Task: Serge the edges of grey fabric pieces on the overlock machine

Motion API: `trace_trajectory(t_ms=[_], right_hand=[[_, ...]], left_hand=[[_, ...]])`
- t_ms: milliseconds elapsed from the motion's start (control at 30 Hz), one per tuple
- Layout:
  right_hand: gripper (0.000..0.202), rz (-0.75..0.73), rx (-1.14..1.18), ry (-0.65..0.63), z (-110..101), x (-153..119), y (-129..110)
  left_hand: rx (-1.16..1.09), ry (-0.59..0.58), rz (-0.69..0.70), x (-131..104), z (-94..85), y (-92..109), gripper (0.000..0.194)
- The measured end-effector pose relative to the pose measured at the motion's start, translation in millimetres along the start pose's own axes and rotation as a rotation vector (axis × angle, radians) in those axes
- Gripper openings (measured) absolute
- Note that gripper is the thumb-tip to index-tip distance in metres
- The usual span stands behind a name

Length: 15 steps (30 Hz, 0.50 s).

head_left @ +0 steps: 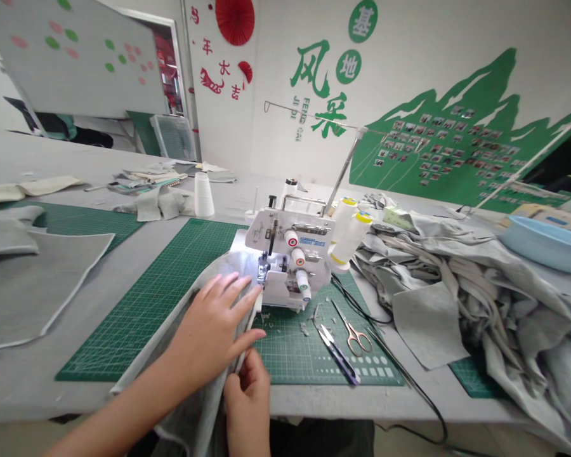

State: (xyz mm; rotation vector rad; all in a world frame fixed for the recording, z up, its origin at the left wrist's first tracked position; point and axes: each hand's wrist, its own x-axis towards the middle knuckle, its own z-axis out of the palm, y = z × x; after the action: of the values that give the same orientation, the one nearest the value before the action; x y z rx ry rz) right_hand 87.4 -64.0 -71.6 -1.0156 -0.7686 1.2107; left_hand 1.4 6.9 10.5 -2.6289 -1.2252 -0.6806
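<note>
A piece of grey fabric (171,343) runs under the lit presser foot of a white overlock sewing machine (290,254) and hangs down over the table's front edge. My left hand (214,324) lies flat on the fabric just left of the foot, its fingers spread and pointing at the machine. Lower down, nearer to me, my right hand (248,400) pinches the fabric's right edge between thumb and fingers. A green cutting mat (157,285) lies beneath the machine.
Thread snips (337,355), small scissors (354,333) and tweezers (393,358) lie right of the machine among lint and a black cable. Heaped grey fabric (433,317) and a blue basin (547,244) are farther right. A thread cone (203,195) stands behind; more cloth (42,273) lies left.
</note>
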Motion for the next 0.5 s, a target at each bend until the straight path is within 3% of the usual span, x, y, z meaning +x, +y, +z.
trace_trajectory(t_ms=[133, 267, 500], right_hand=[[0.016, 0.04, -0.002, -0.017, 4.6, -1.2, 7.8], [0.033, 0.078, 0.051, -0.007, 5.1, -2.7, 18.9], [0.031, -0.05, 0.127, 0.015, -5.4, -5.4, 23.1]], left_hand=[[-0.025, 0.027, 0.09, -8.3, -4.0, 7.0, 0.051], [-0.067, 0.028, 0.068, -15.2, -6.9, 10.8, 0.047], [-0.103, 0.0, 0.016, -18.0, -6.9, 9.4, 0.051]])
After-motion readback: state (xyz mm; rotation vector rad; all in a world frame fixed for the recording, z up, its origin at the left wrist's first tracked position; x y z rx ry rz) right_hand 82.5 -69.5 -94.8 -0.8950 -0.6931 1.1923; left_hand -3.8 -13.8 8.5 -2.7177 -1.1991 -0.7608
